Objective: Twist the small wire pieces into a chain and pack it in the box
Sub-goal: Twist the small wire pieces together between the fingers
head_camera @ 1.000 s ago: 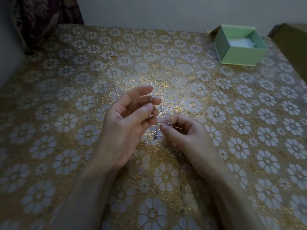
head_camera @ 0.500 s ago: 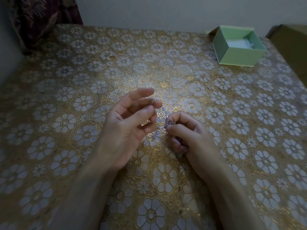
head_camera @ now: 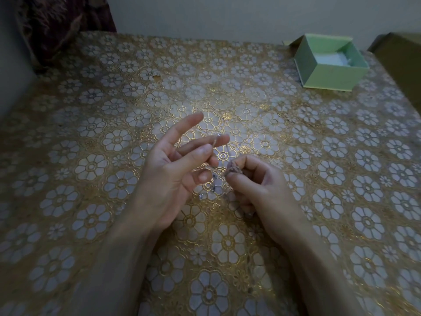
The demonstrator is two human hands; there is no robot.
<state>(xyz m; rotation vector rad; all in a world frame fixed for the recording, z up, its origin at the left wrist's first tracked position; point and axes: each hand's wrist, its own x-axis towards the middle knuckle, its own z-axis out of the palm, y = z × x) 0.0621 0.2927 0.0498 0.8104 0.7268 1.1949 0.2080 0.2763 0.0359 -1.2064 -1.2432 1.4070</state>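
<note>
My left hand (head_camera: 173,169) is raised palm-up over the middle of the table with its fingers spread and nearly straight. A thin wire chain (head_camera: 214,142) is draped over its middle fingers and hangs down between the hands. My right hand (head_camera: 255,185) pinches a small bunch of wire pieces (head_camera: 232,170) between thumb and forefinger, close to the left fingertips. A few small shiny links (head_camera: 210,190) lie on the cloth beneath. The open light-green box (head_camera: 328,76) stands at the back right, far from both hands.
The table wears a gold cloth with white flowers (head_camera: 91,165). A dark patterned fabric (head_camera: 61,26) sits at the back left corner. A brown piece of furniture (head_camera: 401,55) borders the table's right edge behind the box.
My left fingers have spread a little wider and the forefinger has lifted. My right hand has kept its pinch on the wire and stayed beside the left fingertips.
</note>
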